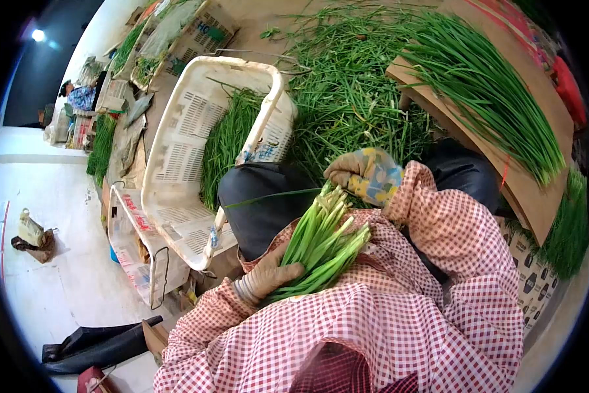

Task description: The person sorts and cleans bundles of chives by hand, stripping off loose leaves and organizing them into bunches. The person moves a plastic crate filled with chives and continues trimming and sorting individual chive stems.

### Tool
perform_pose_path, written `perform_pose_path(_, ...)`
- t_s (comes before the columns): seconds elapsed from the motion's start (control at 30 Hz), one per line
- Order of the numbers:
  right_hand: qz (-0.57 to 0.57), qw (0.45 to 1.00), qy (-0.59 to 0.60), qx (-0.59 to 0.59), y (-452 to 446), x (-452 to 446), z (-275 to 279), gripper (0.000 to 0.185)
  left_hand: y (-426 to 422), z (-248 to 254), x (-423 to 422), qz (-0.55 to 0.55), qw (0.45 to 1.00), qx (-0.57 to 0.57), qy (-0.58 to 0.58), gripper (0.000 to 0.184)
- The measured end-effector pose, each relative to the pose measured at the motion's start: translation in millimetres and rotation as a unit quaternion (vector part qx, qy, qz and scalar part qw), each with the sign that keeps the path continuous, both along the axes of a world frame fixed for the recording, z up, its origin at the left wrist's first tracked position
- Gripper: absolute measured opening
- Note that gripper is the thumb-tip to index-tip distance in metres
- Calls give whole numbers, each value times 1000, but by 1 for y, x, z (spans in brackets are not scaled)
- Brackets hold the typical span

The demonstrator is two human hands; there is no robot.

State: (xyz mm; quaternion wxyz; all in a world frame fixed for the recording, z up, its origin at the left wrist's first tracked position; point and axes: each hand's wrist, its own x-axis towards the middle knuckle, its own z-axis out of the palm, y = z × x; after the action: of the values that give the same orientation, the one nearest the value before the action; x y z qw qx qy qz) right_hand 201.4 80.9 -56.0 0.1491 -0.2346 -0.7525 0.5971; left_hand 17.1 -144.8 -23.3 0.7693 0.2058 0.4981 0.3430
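A bunch of green chives lies across my lap, its pale cut ends pointing up and to the right. My left hand, in a tan glove, is closed around the lower leafy part. Just above the pale ends is my right hand, in a tan glove with a blue and yellow patterned back. Its fingers are curled together; whatever is between them, if anything, is hidden. One long leaf sticks out to the left from the bunch, over my dark-trousered knee.
A white plastic crate with chives tilts at my left. Loose leaves are heaped ahead. Long chives lie on a wooden board at right. A person is at far left.
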Motion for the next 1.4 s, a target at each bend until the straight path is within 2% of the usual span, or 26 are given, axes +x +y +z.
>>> perform_pose_path(0.03,6,992,2,127,10,-6,-22,17,-1,1,0,18,1000,-10,8,86)
perform_pose_path(0.07,-29,981,-18,189,24,-5,-30,17,-3,0,-1,23,999,-19,29,94)
perform_pose_path(0.1,-98,967,-43,230,46,0,-33,17,-5,0,-1,26,999,-18,29,94)
perform_pose_path(0.17,-251,927,-86,265,90,13,-40,16,-9,0,-1,49,999,-8,0,92)
perform_pose_path(0.2,-274,915,-204,213,105,25,-31,31,-7,7,1,64,998,-15,-2,90)
perform_pose_path(0.23,-273,915,-203,216,100,25,-24,31,-6,5,1,66,998,-13,-3,90)
perform_pose_path(0.3,-145,945,-1,295,68,27,-10,54,-7,0,4,86,996,-13,38,92)
perform_pose_path(0.37,97,980,-61,161,32,13,25,73,3,9,9,89,995,-18,33,92)
perform_pose_path(0.43,154,982,42,97,11,2,11,70,10,14,11,83,996,-35,6,92)
perform_pose_path(0.57,113,988,53,88,5,-11,-1,60,6,10,5,78,996,-38,26,91)
perform_pose_path(0.63,135,988,70,26,6,-13,-1,57,6,10,5,79,996,-26,17,91)
perform_pose_path(0.67,121,986,91,75,4,-13,-4,53,5,9,5,82,996,-25,15,91)
perform_pose_path(0.77,98,984,97,116,2,-10,2,49,4,6,5,84,996,-21,-4,88)
perform_pose_path(0.83,103,980,82,148,3,-7,2,50,2,6,6,91,995,-30,-14,77)
perform_pose_path(0.9,105,976,65,177,3,-4,4,51,1,3,7,80,996,-26,-1,76)
perform_pose_path(0.97,108,982,24,150,2,0,11,47,2,2,7,66,997,-23,11,74)
perform_pose_path(1.17,117,982,36,144,2,8,8,39,11,7,10,42,999,-26,-12,69)
perform_pose_path(1.23,98,983,83,133,2,8,3,35,9,5,10,33,999,-16,22,65)
perform_pose_path(1.37,126,983,52,120,-3,6,11,31,9,2,9,1,996,12,89,64)
perform_pose_path(1.4,129,988,33,74,-6,3,12,29,9,4,11,-3,994,15,105,64)
